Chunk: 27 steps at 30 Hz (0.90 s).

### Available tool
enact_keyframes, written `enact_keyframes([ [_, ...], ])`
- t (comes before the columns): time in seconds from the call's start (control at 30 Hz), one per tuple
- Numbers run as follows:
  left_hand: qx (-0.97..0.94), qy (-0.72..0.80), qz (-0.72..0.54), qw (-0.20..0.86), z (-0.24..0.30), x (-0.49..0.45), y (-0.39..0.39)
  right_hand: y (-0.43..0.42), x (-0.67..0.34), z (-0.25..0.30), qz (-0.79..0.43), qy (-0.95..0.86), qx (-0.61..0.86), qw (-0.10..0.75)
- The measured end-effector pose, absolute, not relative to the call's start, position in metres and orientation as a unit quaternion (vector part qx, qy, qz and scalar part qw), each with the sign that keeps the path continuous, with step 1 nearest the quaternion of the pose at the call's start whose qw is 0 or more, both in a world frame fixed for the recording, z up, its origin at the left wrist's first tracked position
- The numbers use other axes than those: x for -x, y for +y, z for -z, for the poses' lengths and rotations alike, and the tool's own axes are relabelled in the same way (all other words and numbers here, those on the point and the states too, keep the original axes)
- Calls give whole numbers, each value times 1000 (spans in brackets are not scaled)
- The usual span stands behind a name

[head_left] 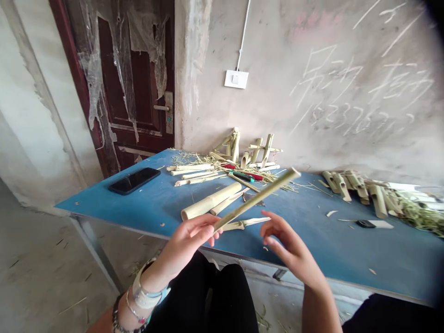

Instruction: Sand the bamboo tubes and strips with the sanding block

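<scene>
My left hand (194,238) pinches the near end of a thin bamboo stick (258,199), which slants up and to the right over the blue table. To the right of it, my right hand (286,243) is raised with bent fingers apart and nothing in them. Beneath the stick lie a thick bamboo tube (211,201), a split bamboo piece (229,202) and a thin bamboo branch with a node (244,224). The left fingertips partly cover that branch's near end.
A black phone (134,180) lies on the blue table (166,203) at the left. Farther back are several bamboo sticks (197,175), fibre shavings and a red-handled tool (255,176). Cut bamboo tubes (378,200) and a knife with a black handle (366,224) lie at the right.
</scene>
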<state>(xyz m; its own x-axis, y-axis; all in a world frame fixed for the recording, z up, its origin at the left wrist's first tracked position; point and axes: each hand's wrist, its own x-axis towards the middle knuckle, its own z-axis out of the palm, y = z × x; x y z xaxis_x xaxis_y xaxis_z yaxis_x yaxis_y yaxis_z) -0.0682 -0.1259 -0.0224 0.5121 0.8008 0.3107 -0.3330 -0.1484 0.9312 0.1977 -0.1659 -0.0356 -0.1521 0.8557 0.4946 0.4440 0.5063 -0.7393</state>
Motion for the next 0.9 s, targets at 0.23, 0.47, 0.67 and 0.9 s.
enact_keyframes([
  [0.23, -750, 198, -418, 473, 18, 53, -129, -203, -176, 31, -223, -659, 292, 657],
  [0.47, -856, 230, -371, 278, 25, 40, -113, -236, -208, 39, -149, -652, 371, 644],
  [0.67, -906, 292, -288, 109, 44, 39, -96, -253, -235, 69, -99, -617, 515, 586],
  [0.9, -924, 274, -250, 92, 40, 39, -92, -251, -239, 87, 7, -602, 656, 455],
])
